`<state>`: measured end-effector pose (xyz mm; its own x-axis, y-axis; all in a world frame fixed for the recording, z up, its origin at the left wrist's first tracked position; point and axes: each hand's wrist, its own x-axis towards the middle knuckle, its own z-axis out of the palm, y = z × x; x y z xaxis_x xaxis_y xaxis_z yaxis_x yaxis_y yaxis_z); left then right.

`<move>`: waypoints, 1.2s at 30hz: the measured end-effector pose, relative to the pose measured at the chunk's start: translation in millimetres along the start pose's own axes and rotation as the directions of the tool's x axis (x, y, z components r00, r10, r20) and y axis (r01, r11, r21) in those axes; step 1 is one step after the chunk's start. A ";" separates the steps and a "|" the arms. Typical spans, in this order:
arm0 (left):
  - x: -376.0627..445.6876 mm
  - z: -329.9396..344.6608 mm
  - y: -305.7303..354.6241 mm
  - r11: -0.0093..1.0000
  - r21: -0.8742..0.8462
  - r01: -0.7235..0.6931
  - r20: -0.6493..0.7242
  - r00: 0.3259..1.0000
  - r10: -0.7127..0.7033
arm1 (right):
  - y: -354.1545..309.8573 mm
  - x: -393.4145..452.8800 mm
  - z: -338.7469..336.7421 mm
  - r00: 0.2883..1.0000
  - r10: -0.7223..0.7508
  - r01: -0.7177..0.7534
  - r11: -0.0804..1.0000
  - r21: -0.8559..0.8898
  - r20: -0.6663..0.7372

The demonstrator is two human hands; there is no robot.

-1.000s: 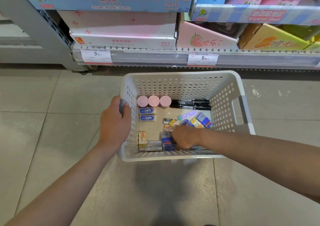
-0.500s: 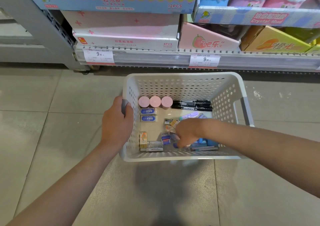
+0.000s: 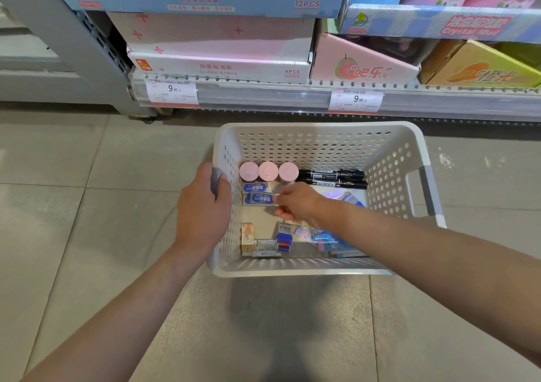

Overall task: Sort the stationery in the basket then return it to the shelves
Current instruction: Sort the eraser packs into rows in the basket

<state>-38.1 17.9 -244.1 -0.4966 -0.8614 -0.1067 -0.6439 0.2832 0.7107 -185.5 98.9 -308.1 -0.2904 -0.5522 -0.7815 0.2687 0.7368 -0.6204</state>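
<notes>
A white perforated basket (image 3: pixel 319 144) stands on the floor tiles below the shelves. My left hand (image 3: pixel 202 208) grips its grey left handle (image 3: pixel 216 180). Inside, three pink round caps (image 3: pixel 268 171) line the far left, with two black markers (image 3: pixel 333 178) to their right. Blue-labelled erasers (image 3: pixel 254 188) lie under the caps. My right hand (image 3: pixel 297 203) reaches over the basket's middle and pinches the right end of another blue-labelled eraser (image 3: pixel 262 199). Small boxes (image 3: pixel 247 235) and a blue item (image 3: pixel 283 239) lie near the front wall; pastel erasers (image 3: pixel 330 239) sit partly hidden under my right forearm.
The shelf edge (image 3: pixel 263 94) with two 9.90 price tags (image 3: pixel 172 90) runs just beyond the basket. Pink, blue and orange display boxes (image 3: pixel 222 44) fill the shelves above. A grey shelf upright (image 3: pixel 73 39) stands at left. Grey floor tiles surround the basket.
My right hand moved from the basket's front right corner to the left middle and now pinches a blue-labelled eraser. My left hand stayed on the handle.
</notes>
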 end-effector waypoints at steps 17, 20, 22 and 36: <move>1.1 -0.7 -2.0 1.000 -0.017 -0.010 0.010 1.000 0.010 | -4.4 27.0 18.0 0.982 0.108 -0.111 0.994 -0.010 -0.155; 0.2 -0.7 -0.7 1.000 -0.014 -0.015 0.006 1.000 0.015 | -2.0 30.7 22.8 0.962 0.186 -0.152 0.973 0.173 -0.202; 0.1 -0.9 -0.4 1.000 -0.011 -0.010 0.007 1.000 0.010 | -1.1 32.7 25.8 0.959 0.184 -0.151 0.975 0.160 -0.217; 0.5 0.4 -1.8 1.000 -0.007 -0.001 0.016 1.000 0.001 | 0.1 23.4 26.6 0.970 0.038 -0.069 0.990 -0.123 -0.239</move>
<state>-37.4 17.2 -245.7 -0.5067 -0.8541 -0.1170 -0.6395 0.2813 0.7155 -167.8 75.6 -328.1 -0.4910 -0.4142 -0.7664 0.1737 0.8156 -0.5520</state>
